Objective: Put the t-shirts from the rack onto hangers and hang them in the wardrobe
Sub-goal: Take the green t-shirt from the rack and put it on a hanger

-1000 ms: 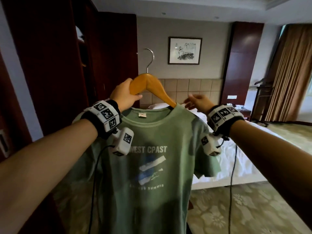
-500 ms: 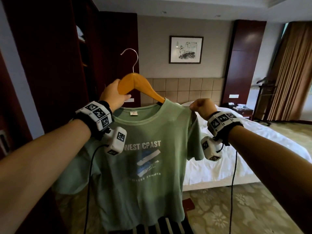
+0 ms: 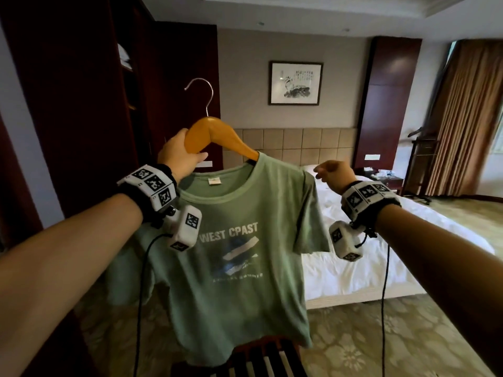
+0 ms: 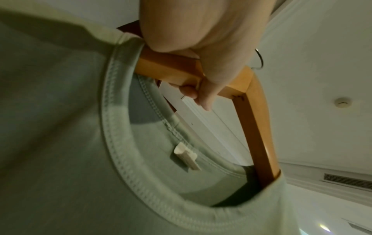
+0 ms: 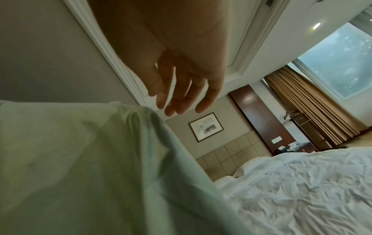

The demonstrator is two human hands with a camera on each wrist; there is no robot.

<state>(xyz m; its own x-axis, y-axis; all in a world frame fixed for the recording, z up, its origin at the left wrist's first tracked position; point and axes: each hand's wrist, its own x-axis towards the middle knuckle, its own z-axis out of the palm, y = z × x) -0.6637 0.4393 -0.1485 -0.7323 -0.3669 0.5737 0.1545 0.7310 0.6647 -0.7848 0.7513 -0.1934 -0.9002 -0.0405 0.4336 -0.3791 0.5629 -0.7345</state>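
Note:
A green t-shirt [image 3: 239, 257] printed "WEST CPAST" hangs on a wooden hanger [image 3: 217, 137] with a metal hook, held up at chest height. My left hand [image 3: 181, 156] grips the hanger's left arm just above the collar; in the left wrist view the fingers [image 4: 203, 95] curl round the wood [image 4: 253, 127] above the neck opening [image 4: 120, 143]. My right hand [image 3: 330, 172] hovers just right of the shirt's right shoulder, holding nothing. Its fingers [image 5: 179, 98] hang loose above the green cloth [image 5: 80, 159], apart from it.
The dark wooden wardrobe [image 3: 89, 104] stands open at the left, with shelves inside. A white bed [image 3: 381, 240] lies to the right, behind the shirt. A slatted wooden rack [image 3: 261, 360] sits low in front of me. Brown curtains [image 3: 462, 118] and a valet stand [image 3: 419, 164] are far right.
My right hand has let go of the shirt's right shoulder and its fingers have relaxed. The view has swung slightly right while the hanger stays up in my left hand.

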